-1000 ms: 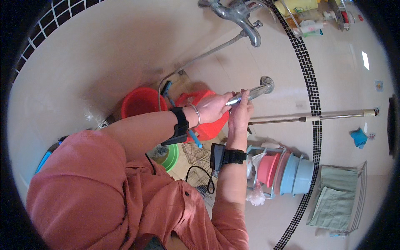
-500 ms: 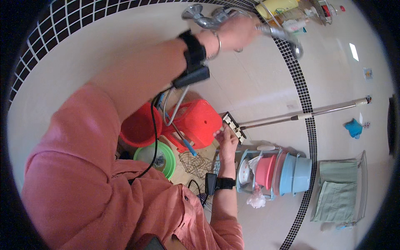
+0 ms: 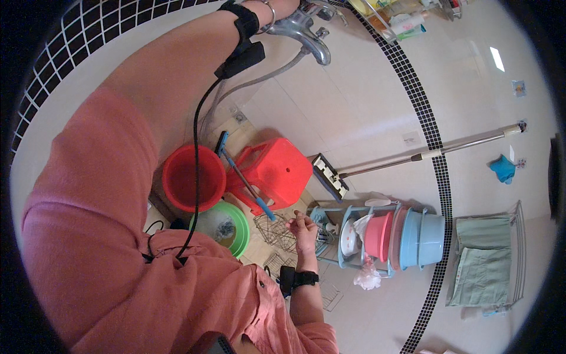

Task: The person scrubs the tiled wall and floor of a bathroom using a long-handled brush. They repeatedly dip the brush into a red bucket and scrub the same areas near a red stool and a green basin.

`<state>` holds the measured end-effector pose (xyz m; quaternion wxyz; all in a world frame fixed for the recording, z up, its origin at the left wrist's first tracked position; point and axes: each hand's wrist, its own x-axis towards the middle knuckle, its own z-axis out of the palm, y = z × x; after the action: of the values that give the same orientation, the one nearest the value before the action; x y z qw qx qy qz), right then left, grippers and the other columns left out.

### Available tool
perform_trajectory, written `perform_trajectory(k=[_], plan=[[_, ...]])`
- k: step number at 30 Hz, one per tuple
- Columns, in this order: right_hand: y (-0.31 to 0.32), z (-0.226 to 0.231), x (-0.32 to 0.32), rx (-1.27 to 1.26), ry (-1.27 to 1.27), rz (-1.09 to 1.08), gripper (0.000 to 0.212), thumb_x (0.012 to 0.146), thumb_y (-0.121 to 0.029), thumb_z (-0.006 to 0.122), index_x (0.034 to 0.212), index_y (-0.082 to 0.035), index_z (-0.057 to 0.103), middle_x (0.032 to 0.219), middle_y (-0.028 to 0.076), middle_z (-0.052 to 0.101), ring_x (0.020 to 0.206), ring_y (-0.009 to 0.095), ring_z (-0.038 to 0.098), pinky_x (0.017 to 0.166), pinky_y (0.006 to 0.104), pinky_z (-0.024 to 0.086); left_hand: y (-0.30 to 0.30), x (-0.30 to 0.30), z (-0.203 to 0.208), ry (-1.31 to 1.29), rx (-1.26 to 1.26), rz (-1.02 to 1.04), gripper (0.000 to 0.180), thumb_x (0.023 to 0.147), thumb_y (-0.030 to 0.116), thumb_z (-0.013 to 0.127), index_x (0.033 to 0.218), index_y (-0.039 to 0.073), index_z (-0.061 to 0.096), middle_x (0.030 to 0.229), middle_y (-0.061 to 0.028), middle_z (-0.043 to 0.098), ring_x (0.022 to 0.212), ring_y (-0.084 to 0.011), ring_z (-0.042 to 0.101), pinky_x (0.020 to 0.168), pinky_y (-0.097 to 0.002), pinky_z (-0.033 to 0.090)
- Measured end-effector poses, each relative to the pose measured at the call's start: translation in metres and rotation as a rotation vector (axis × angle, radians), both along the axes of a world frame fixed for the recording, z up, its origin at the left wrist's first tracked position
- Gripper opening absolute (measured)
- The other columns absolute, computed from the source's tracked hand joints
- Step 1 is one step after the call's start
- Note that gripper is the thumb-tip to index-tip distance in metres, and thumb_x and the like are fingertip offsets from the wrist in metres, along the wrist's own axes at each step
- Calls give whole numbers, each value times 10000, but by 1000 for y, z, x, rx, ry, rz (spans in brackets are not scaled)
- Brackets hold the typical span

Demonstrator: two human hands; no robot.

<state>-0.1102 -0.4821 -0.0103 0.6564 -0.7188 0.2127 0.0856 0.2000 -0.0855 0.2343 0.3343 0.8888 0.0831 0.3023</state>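
Observation:
My left hand (image 3: 283,8) is at the chrome faucet (image 3: 298,28) by the top edge, its fingers hidden or cut off. The faucet's spout points away from the wall tiles, and a silver hose (image 3: 259,76) curves down from it. My right hand (image 3: 303,231) hangs lower down with loosely bent fingers apart and nothing visible in them. It is nearest to a wire rack (image 3: 272,233) and a blue-and-white shelf stand (image 3: 328,259). A green basin (image 3: 240,231) holds cloudy water and a dark clump I cannot make out. Beside it stands a red bucket (image 3: 194,177).
A red plastic stool (image 3: 283,171) stands beyond the bucket, with a blue-handled squeegee (image 3: 247,187) leaning across it. A flat mop (image 3: 377,172) hangs on the wall. Stacked pink and blue basins (image 3: 415,242) fill the shelf stand. Green towels (image 3: 480,265) hang on a rail; bottles (image 3: 407,17) sit on a wall rack.
My left hand has moved left along the faucet toward the top edge. The spout has swung left, and the hose hangs differently. My right hand has dropped slightly down and left.

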Motion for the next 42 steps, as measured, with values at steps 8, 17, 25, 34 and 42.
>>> perform_trajectory(k=[8, 17, 25, 34, 42], plan=[[14, -7, 9, 66, -65, 28, 285, 893, -218, 554, 1001, 45, 564, 729, 64, 585, 630, 132, 582, 563, 233, 495, 0, -52, 10, -287, 602, 37, 107, 651, 83, 600, 706, -2, 633, 828, -224, 606, 704, -312, 626, 630, -372, 510], [7, -61, 27, -920, -72, 331, 370, 858, -304, 582, 1036, 20, 583, 868, 158, 646, 788, 245, 628, 720, 322, 483, 11, -76, -27, -259, 665, -201, 154, 707, 62, 544, 817, -31, 600, 966, -191, 524, 975, -308, 504, 805, -366, 454], [-2, -154, 39, -1116, 198, 674, 668, 778, -498, 566, 1139, 61, 511, 967, 271, 597, 922, 404, 580, 811, 450, 468, 1, -59, -54, -310, 658, -297, 164, 740, 24, 495, 886, -18, 555, 969, -180, 513, 960, -323, 503, 832, -396, 421], [-6, -204, 30, -1102, 501, 822, 536, 684, -428, 686, 935, 37, 598, 963, 247, 616, 916, 384, 597, 809, 425, 474, -11, -50, -53, -370, 617, -265, 172, 793, 97, 514, 919, -20, 495, 946, -183, 494, 759, -321, 574, 668, -393, 477], [14, -254, 27, -907, 495, 711, 425, 733, -300, 592, 910, 87, 580, 833, 266, 624, 760, 361, 638, 660, 454, 508, -22, -53, -50, -256, 648, -165, 218, 819, 134, 496, 968, -24, 484, 972, -199, 492, 709, -305, 595, 603, -369, 489]])
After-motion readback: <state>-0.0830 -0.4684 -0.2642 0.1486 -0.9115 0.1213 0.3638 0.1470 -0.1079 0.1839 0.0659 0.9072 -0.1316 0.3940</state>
